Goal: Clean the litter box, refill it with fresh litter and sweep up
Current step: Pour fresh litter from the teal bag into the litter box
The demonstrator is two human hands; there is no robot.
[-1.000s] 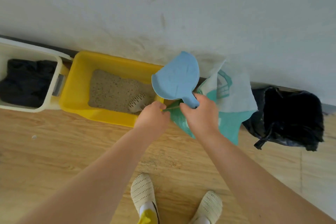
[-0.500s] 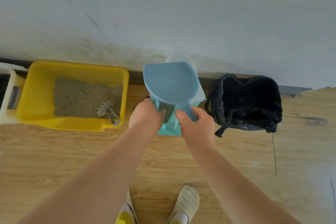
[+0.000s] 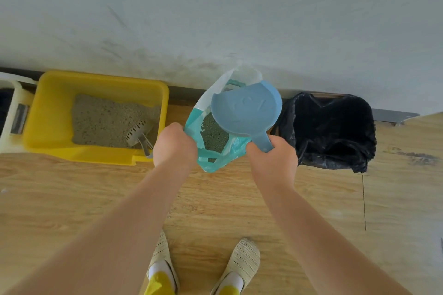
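Observation:
A yellow litter box (image 3: 51,112) stands against the wall at the left, holding grey litter (image 3: 103,120) and a white slotted scoop (image 3: 139,133). A teal and white litter bag (image 3: 208,163) stands open in the middle, with grey litter visible inside. My left hand (image 3: 175,145) grips the bag's left edge and holds it open. My right hand (image 3: 272,163) holds a blue scoop (image 3: 247,110) by its handle, with the scoop's bowl over the bag's mouth.
A bin lined with a black bag (image 3: 330,132) stands right of the litter bag, by the wall. A white container (image 3: 12,112) sits at the far left. The floor is light wood; my feet in cream slippers (image 3: 239,261) are at the bottom.
The view has shifted right. My left hand has pulled the bag's mouth open, so the litter inside shows. The blue scoop has moved right and tilted over the opening.

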